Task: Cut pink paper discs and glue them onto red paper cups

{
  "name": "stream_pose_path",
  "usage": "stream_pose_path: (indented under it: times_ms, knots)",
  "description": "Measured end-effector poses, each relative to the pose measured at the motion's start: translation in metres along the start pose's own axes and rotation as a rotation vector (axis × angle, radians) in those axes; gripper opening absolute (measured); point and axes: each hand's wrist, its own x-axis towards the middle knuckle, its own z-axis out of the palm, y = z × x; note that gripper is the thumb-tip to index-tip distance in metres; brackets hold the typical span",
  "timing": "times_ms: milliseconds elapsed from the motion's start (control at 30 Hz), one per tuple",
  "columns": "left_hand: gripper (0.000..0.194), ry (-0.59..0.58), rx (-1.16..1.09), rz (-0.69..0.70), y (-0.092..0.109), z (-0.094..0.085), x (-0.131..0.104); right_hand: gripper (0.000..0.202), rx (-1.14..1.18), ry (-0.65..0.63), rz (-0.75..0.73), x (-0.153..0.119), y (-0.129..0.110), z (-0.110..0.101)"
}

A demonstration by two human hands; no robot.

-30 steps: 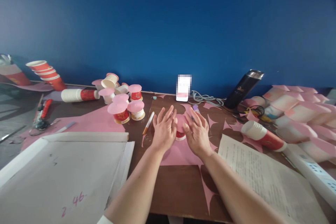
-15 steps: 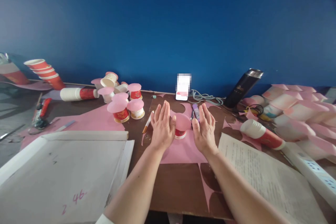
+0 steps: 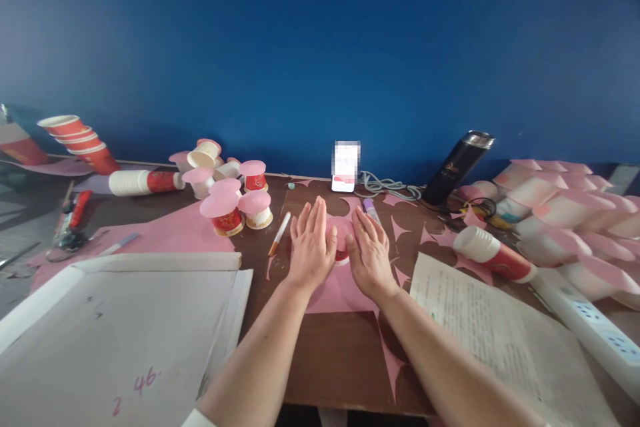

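Observation:
Between my hands stands an upside-down red paper cup (image 3: 341, 257) topped with a pink paper disc (image 3: 341, 232), on a sheet of pink paper (image 3: 337, 297). My left hand (image 3: 313, 243) is flat with fingers stretched out, at the disc's left edge. On the other side my right hand (image 3: 370, 253) lies with outstretched fingers close over the disc's right edge. Whether either palm presses on the disc I cannot tell. A brown-and-white pen (image 3: 279, 235) lies left of my left hand. Beyond my right fingers is a purple glue stick (image 3: 371, 208), partly hidden.
Several disc-topped cups (image 3: 258, 208) stand at the left, behind a white box lid (image 3: 150, 327). A phone (image 3: 345, 167) leans on the blue wall. At the right are a black thermos (image 3: 457, 167), stacked cups (image 3: 495, 255), a printed sheet (image 3: 475, 320) and a power strip (image 3: 585, 313).
My right hand has moved left, up to the disc's right edge. My left hand has stayed almost in place beside the cup. The view has shifted slightly.

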Motion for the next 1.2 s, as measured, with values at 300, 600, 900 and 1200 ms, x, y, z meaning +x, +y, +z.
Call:
stream_pose_path:
  times_ms: [300, 600, 900, 1200]
  knots:
    - [0.120, -0.346, -0.245, -0.174, -0.020, -0.019, 0.006, 0.049, 0.285, 0.348, 0.320, 0.006, 0.031, -0.009]
    - [0.056, 0.003, -0.040, 0.041, -0.011, -0.008, 0.004, 0.047, 0.286, 0.351, 0.295, 0.007, 0.033, 0.005]
    - [0.052, 0.421, 0.069, 0.281, 0.000, -0.021, 0.005, 0.045, 0.386, 0.329, 0.375, 0.003, 0.034, 0.009]
    - [0.065, 0.328, 0.119, 0.195, -0.012, -0.007, 0.005, 0.055, 1.007, 0.107, 0.345, 0.003, 0.020, 0.002]
